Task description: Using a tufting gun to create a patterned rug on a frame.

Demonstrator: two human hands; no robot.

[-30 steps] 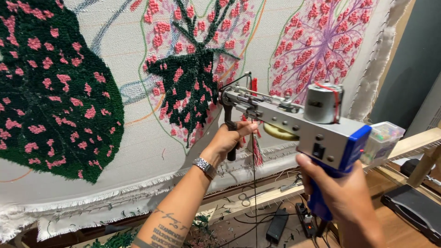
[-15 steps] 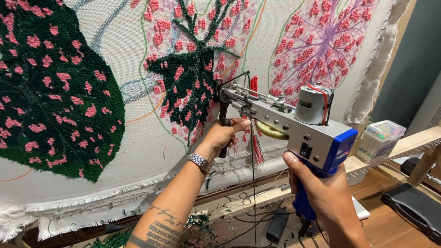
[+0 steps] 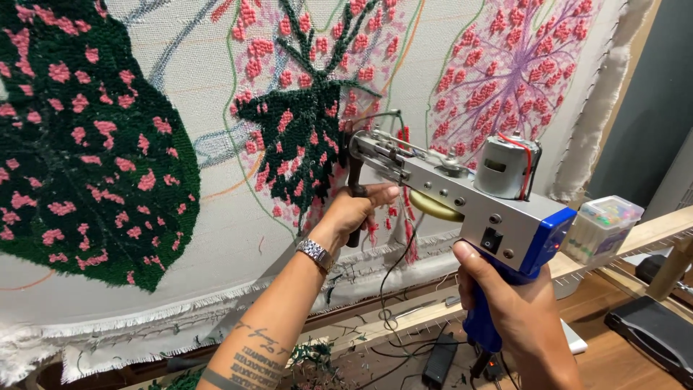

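Both hands eased the tufting gun (image 3: 462, 191) slightly lower against the cloth (image 3: 216, 94). Left hand (image 3: 357, 213) gripped its front handle, right hand (image 3: 516, 307) the blue grip; middle leaf (image 3: 303, 137) partly filled.

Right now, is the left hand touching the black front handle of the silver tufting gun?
Touching. The head view shows the left hand wrapped around the black front handle of the silver tufting gun.

The tufting gun (image 3: 462, 195) I held was silver with a blue handle and a small motor on top. It pointed left, its tip touching the dark green leaf on the stretched cloth (image 3: 216, 94).
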